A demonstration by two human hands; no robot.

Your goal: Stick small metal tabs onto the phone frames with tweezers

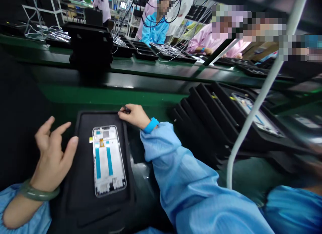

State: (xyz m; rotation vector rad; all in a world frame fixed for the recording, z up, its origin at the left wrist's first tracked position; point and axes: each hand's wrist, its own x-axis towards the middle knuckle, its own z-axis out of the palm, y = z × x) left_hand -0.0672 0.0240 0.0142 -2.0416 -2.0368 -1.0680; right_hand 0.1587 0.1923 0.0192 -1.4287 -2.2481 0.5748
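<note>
A phone frame [109,160] with two blue strips and a small orange flex part lies on a black foam tray [83,197]. A yellow tab sticks out at its upper left edge. My left hand [54,153] is raised beside the tray's left edge, fingers spread, holding nothing. At the tray's top right corner is my right hand [134,115], its fingers closed around a small dark object that is too small to name.
Stacked black trays [208,116] stand at the right, the top one holding another phone frame [256,115]. A white cable [264,90] hangs before them. A blue sleeve [291,207] of another person is at lower right. Black trays [88,43] stand beyond the green bench.
</note>
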